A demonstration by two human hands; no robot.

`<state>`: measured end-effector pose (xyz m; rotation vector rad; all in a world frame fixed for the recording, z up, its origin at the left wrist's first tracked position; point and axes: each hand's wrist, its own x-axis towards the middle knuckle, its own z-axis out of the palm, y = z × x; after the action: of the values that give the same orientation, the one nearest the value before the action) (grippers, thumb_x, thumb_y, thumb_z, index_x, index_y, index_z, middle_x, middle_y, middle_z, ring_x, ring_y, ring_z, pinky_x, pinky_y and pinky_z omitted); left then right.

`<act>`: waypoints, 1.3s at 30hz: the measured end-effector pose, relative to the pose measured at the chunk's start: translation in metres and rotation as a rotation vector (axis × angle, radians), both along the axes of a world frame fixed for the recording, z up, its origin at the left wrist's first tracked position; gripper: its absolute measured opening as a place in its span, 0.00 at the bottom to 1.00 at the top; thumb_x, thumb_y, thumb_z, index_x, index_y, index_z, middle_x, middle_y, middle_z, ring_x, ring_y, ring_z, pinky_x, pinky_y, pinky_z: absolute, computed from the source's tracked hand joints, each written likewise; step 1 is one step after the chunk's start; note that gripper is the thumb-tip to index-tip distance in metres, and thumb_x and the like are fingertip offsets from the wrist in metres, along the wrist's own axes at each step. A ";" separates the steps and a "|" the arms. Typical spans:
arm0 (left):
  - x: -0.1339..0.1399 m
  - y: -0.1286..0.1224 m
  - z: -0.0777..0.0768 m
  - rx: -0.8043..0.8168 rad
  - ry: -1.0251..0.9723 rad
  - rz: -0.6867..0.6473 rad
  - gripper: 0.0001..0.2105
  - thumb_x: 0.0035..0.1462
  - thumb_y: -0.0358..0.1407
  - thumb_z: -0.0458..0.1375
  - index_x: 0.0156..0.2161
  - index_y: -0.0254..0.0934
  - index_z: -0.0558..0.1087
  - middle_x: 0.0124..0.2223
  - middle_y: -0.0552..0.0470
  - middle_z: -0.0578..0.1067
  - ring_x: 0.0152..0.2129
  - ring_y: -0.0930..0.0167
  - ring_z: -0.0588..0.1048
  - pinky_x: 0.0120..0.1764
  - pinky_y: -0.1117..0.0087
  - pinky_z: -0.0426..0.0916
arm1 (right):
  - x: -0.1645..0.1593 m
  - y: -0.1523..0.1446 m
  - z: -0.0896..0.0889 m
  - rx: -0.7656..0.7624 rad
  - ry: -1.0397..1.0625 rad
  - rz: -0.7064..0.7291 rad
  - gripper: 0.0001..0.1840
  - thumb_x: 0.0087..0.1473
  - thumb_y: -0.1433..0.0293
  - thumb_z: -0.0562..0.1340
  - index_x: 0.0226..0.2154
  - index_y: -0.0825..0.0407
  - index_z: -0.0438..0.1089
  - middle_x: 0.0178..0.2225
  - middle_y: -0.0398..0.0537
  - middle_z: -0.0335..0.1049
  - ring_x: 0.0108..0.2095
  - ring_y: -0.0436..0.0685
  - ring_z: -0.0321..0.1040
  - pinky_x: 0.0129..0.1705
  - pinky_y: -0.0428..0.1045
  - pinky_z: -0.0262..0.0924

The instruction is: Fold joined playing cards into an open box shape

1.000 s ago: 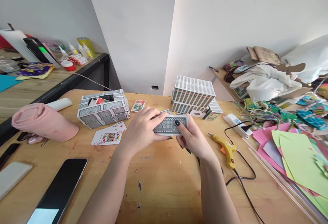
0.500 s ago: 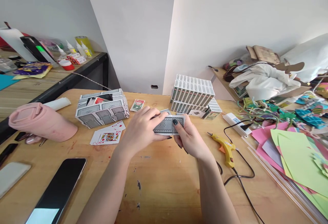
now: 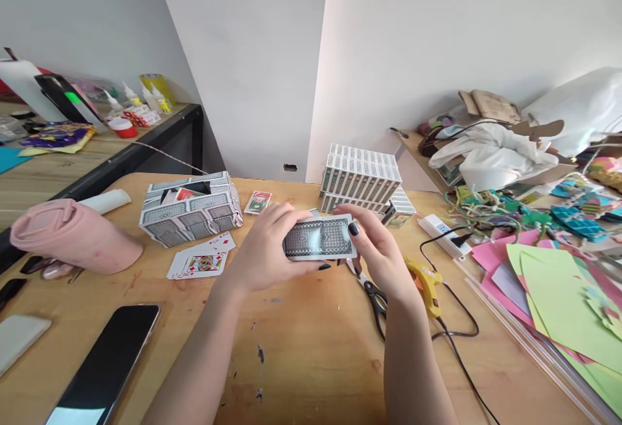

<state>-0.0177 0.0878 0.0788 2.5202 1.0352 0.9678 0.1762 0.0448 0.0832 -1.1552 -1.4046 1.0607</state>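
Playing cards [image 3: 315, 238] with grey patterned backs are held up over the table, long side across. My left hand [image 3: 262, 243] is wrapped round their left end, thumb below and fingers above. At the right end, my right hand [image 3: 381, 250] grips with its thumb on the edge; its other fingers are partly hidden behind. How many cards are held cannot be made out. Black-handled scissors [image 3: 375, 302] lie under my right wrist. Face-up cards [image 3: 201, 263] and a box covered in cards [image 3: 189, 208] are to the left of my hands.
Stacked card boxes [image 3: 359, 179] stand at the back, with a small red-and-green card pack [image 3: 258, 203] left of them. A yellow glue gun [image 3: 427, 286] and its cord lie right, near a power strip [image 3: 442, 234] and coloured paper [image 3: 558, 308]. A phone [image 3: 109, 360] and pink tumbler [image 3: 78, 237] lie left.
My right hand has shifted right along the cards, its thumb moving from their face to the right edge. More of the card backs and the scissors now show.
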 end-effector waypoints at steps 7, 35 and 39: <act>0.005 -0.005 0.003 -0.048 -0.013 -0.020 0.23 0.42 0.43 0.63 0.41 0.38 0.61 0.41 0.49 0.66 0.40 0.64 0.65 0.44 0.59 0.61 | 0.002 0.002 -0.004 -0.044 0.122 0.164 0.12 0.53 0.60 0.59 0.37 0.50 0.63 0.28 0.41 0.63 0.20 0.45 0.61 0.20 0.44 0.62; 0.022 -0.005 -0.006 -0.520 -0.308 0.150 0.10 0.54 0.33 0.49 0.34 0.37 0.74 0.30 0.53 0.76 0.28 0.69 0.73 0.31 0.72 0.65 | -0.032 0.003 -0.015 0.428 -0.602 -0.347 0.12 0.53 0.77 0.55 0.28 0.49 0.71 0.28 0.47 0.69 0.31 0.55 0.61 0.32 0.50 0.60; 0.023 -0.003 -0.008 -0.530 -0.364 0.215 0.11 0.50 0.29 0.50 0.34 0.37 0.75 0.30 0.53 0.77 0.28 0.69 0.73 0.29 0.72 0.64 | -0.041 0.001 -0.017 0.531 -0.751 -0.351 0.16 0.51 0.83 0.51 0.28 0.51 0.71 0.27 0.48 0.68 0.32 0.56 0.59 0.31 0.50 0.59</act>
<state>0.0052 0.0845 0.0703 1.7603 1.2569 0.9958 0.1352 0.0458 0.0658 -1.3755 -1.8032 -0.0429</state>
